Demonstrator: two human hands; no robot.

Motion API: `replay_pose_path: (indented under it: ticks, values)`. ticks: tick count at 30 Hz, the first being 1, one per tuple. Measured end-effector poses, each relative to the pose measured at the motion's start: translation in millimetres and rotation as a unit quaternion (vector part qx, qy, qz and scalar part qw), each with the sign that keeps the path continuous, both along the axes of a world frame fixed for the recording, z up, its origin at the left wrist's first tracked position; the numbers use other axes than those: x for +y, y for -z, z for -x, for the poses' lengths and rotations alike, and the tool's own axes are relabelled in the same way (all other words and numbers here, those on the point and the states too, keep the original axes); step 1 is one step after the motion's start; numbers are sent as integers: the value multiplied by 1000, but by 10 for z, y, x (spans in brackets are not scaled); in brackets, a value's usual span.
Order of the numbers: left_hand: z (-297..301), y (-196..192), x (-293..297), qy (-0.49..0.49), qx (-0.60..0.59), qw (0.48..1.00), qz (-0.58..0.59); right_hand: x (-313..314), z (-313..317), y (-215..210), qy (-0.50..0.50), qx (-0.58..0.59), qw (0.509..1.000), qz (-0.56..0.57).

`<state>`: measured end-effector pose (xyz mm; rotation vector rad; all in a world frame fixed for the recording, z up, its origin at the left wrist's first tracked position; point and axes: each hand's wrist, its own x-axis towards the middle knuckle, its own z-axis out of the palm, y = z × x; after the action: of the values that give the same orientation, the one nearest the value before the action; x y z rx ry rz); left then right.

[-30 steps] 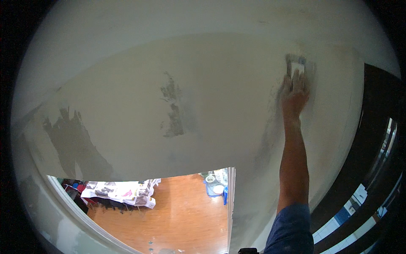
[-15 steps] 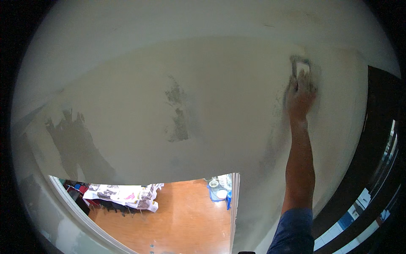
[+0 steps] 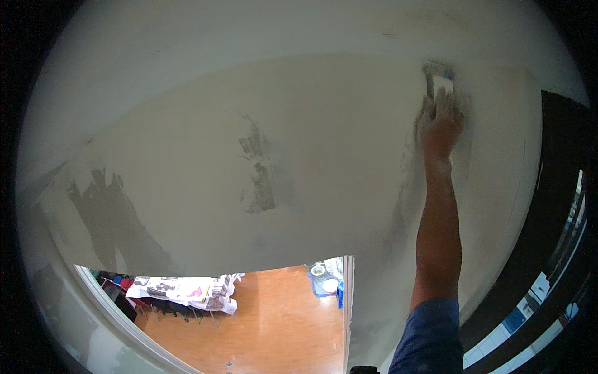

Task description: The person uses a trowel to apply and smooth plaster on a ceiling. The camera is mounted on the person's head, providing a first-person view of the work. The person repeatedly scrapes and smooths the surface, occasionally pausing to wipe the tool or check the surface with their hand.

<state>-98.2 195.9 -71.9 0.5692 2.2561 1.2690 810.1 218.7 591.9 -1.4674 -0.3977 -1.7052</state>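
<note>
High on the right side of the beige-grey wall (image 3: 336, 156), my right hand (image 3: 441, 128) presses a small pale sanding block (image 3: 443, 83) flat against the surface. My fingers lie over its lower part, and its top and left edges look dark. Pale dust coats the fingers. The bare forearm reaches up from a dark blue sleeve at the lower right. Darker grey patches mark the wall: a ragged one (image 3: 256, 168) near the middle and a larger one (image 3: 115, 215) at the left. Of my left hand nothing shows.
Below the wall is a white-framed opening (image 3: 347, 305) onto an orange-brown floor (image 3: 280, 324). Through it stand a table under a printed white cover (image 3: 187, 290) and white containers on blue sheeting (image 3: 325, 283). A dark frame (image 3: 551, 162) borders the wall at right.
My right hand and the sanding block have slid up the wall a little and slightly to the left. The grip looks the same.
</note>
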Motion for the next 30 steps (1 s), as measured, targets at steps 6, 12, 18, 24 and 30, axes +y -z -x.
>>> replay_pose_path:
  ticks: [6,12,18,24,30]
  values:
    - [-20,-1,6,58,89,994,-27,-7,-29,378,-28,8,999,30]
    - [-128,-75,-28,76,103,990,-57,26,8,98,5,11,1000,3]
    - [-72,-70,15,186,353,876,-272,-32,-75,488,11,-16,1000,9]
    - [-326,-441,-219,105,57,993,-18,153,-25,100,-26,-29,999,-9]
    - [-593,-550,-216,29,-66,997,-28,79,-74,435,9,-65,998,18]
